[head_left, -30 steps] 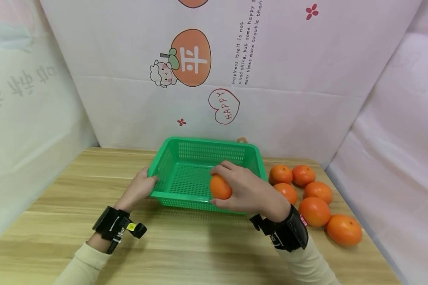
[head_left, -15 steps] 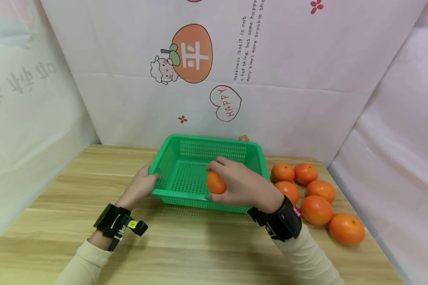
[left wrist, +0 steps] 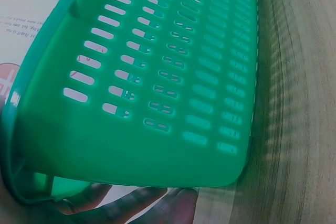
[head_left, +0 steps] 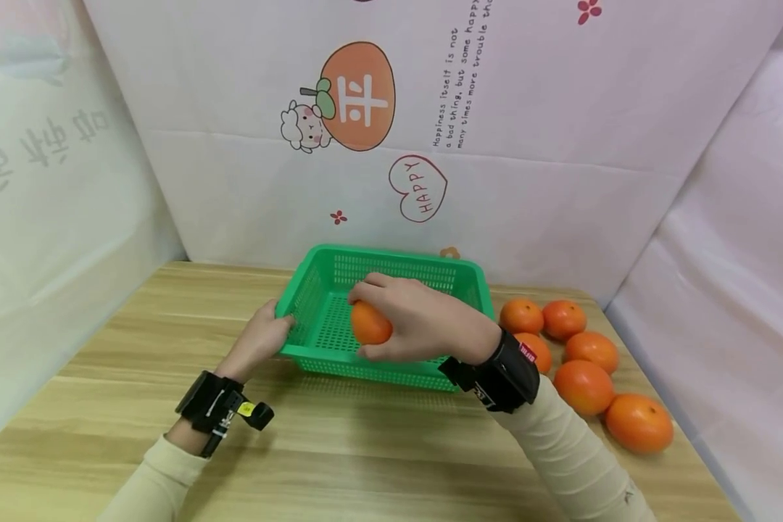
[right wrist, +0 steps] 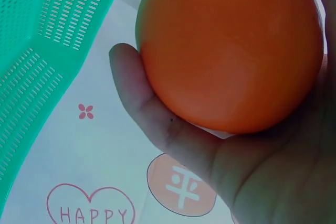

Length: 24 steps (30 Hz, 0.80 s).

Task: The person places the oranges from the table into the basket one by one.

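Observation:
My right hand [head_left: 420, 319] holds a smooth, round orange [head_left: 369, 323] above the green plastic basket [head_left: 391, 368], on its near side. In the right wrist view the thumb [right wrist: 157, 121] wraps along the side of the orange [right wrist: 231, 51], and the other fingers are mostly hidden. At the basket's left end, my left hand [head_left: 261, 337] grips the rim. The left wrist view has its fingers [left wrist: 126, 203] under the end of the basket [left wrist: 131, 145], beside the slotted wall. The part of the basket's floor that shows is bare.
Several more oranges [head_left: 583, 386] lie in a cluster on the wooden table [head_left: 339, 457], right of the basket. A white printed sheet [head_left: 248, 188] rises behind the basket, with pale sheets at both sides.
My right hand has carried the orange leftward over the basket. My left hand keeps its grip on the rim. The whole head view has shifted slightly.

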Each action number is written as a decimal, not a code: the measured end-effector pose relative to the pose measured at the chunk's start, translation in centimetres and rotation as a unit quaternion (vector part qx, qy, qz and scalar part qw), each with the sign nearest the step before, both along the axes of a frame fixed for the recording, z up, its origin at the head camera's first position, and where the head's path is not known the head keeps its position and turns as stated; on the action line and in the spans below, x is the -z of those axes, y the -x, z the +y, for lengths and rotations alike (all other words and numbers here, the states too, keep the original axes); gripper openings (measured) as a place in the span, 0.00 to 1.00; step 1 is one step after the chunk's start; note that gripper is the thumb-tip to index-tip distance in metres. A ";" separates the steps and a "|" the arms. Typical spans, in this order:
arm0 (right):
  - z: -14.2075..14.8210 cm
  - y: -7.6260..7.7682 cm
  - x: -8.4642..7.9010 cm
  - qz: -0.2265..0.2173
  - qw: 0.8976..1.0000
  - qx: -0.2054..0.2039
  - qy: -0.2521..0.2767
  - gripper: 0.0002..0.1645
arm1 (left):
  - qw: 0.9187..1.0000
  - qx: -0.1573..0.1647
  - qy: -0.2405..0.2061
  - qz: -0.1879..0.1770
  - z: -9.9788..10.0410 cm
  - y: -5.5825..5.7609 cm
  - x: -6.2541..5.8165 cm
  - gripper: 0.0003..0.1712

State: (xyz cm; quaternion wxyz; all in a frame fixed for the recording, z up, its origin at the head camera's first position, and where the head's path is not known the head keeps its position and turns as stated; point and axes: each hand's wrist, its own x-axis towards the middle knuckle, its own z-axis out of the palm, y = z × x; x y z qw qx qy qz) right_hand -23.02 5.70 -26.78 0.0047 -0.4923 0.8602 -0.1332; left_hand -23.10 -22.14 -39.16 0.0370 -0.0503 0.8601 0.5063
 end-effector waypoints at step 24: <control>-2.5 5.0 2.4 -0.077 0.996 -0.029 0.034 0.30 | 1.000 -0.006 0.019 0.012 -0.3 0.3 0.1 0.31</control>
